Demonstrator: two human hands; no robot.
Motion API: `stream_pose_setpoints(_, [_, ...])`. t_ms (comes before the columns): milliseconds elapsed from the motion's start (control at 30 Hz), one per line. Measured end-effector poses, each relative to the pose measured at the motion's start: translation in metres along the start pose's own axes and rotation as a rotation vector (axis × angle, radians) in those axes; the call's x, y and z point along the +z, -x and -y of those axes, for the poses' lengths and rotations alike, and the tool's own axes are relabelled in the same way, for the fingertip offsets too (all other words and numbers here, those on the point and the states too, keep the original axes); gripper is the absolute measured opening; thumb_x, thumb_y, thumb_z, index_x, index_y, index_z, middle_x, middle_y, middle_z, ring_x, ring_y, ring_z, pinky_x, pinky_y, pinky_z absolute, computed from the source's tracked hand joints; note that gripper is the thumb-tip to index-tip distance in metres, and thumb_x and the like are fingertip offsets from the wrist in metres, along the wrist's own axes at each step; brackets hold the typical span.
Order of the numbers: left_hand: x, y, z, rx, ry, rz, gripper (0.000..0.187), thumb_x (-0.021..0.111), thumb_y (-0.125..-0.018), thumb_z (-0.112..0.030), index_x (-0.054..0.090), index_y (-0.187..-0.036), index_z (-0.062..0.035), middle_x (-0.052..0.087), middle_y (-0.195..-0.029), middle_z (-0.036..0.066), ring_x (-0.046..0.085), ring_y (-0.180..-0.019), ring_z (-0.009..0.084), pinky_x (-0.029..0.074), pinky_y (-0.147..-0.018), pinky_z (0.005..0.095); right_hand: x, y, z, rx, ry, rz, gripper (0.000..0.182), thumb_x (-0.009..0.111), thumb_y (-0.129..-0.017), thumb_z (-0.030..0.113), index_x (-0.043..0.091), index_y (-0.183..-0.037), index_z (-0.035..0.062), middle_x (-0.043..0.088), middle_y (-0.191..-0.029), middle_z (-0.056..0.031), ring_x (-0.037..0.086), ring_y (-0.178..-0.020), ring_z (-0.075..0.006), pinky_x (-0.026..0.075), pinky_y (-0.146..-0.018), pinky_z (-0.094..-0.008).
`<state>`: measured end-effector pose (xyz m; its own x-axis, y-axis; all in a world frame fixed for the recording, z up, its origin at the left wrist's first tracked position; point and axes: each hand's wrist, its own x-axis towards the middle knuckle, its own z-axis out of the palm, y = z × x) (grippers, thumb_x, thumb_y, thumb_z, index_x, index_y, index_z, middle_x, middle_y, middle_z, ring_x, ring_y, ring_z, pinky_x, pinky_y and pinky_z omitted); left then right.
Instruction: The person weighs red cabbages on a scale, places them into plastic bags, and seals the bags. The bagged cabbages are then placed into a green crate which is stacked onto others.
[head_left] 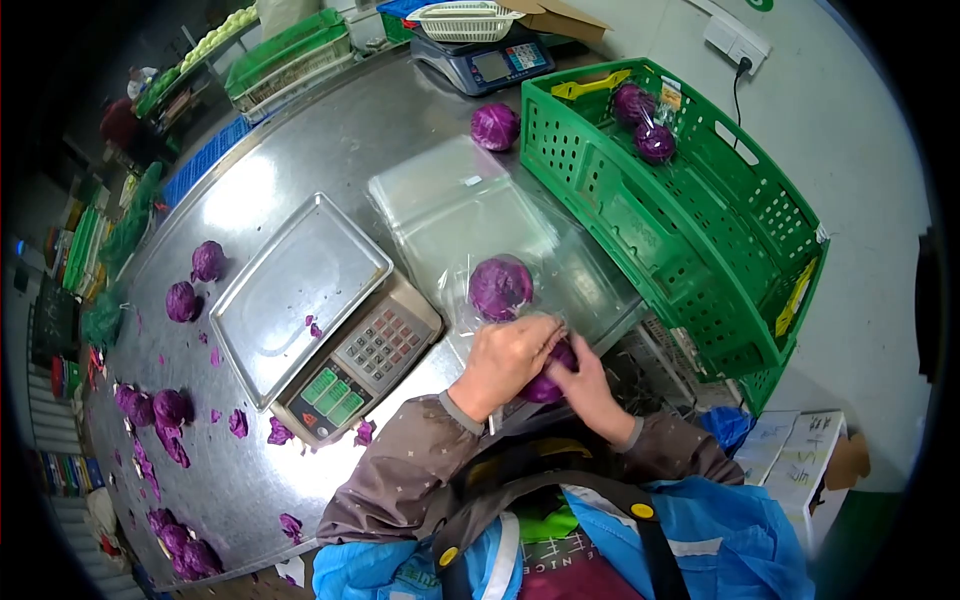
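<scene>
Near the table's front edge, a purple cabbage (pixel 545 386) sits between my two hands. My left hand (pixel 508 362) has its fingers bent over the cabbage's upper side, and their tips are pressed together. My right hand (pixel 592 384) holds the same cabbage from the right, with the thumb on top. Just beyond my hands, another purple cabbage (pixel 500 287) rests in clear plastic on a stack of clear bags (pixel 460 205). Whether a bag is around the held cabbage is hard to make out.
A scale (pixel 375 350) with a metal tray (pixel 300 290) stands at the left. Loose cabbages (pixel 208 261) and leaf scraps lie on the metal table (pixel 250 190). A green crate (pixel 640 215) holding wrapped cabbages (pixel 655 143) is at the right. A second scale (pixel 485 68) stands at the back.
</scene>
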<state>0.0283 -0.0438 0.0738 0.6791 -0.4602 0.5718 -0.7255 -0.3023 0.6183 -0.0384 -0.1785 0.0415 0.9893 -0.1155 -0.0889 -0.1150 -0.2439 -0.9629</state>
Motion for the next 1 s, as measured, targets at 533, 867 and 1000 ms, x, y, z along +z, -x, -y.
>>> stream_pose_setpoints(533, [-0.007,0.096,-0.009,-0.567,-0.335,-0.099,0.044,0.060,-0.069,-0.005,0.047,-0.111,-0.0011,0.053,-0.081,0.013,0.056,-0.071,0.0337,0.047,-0.057,0.0416,0.002,-0.004,-0.033,0.724,-0.796,0.172,0.042,0.039,-0.090,0.039,0.038,-0.122,0.0106,0.051,-0.113,-0.0106,0.055,-0.094,-0.0230,0.050,-0.071,-0.0386])
stream_pose_setpoints(867, [-0.001,0.131,0.012,-0.803,0.070,0.037,0.013,0.050,-0.081,-0.010,0.054,-0.081,0.0022,0.053,-0.064,0.027,0.053,-0.062,0.0446,0.042,-0.056,0.0492,0.044,-0.019,-0.060,-0.280,0.069,0.003,0.049,0.058,-0.082,0.021,0.037,-0.123,0.0028,0.046,-0.115,-0.0129,0.048,-0.104,-0.0249,0.038,-0.089,-0.0354])
stream_pose_setpoints(1000, [0.014,0.114,0.001,-0.746,0.003,0.128,0.009,0.051,-0.078,-0.006,0.051,-0.084,0.0016,0.054,-0.065,0.026,0.053,-0.064,0.0432,0.041,-0.057,0.0494,0.052,-0.035,-0.030,0.127,-0.372,-0.096,0.048,0.061,-0.081,0.021,0.040,-0.120,0.0027,0.051,-0.107,-0.0112,0.050,-0.099,-0.0227,0.041,-0.084,-0.0334])
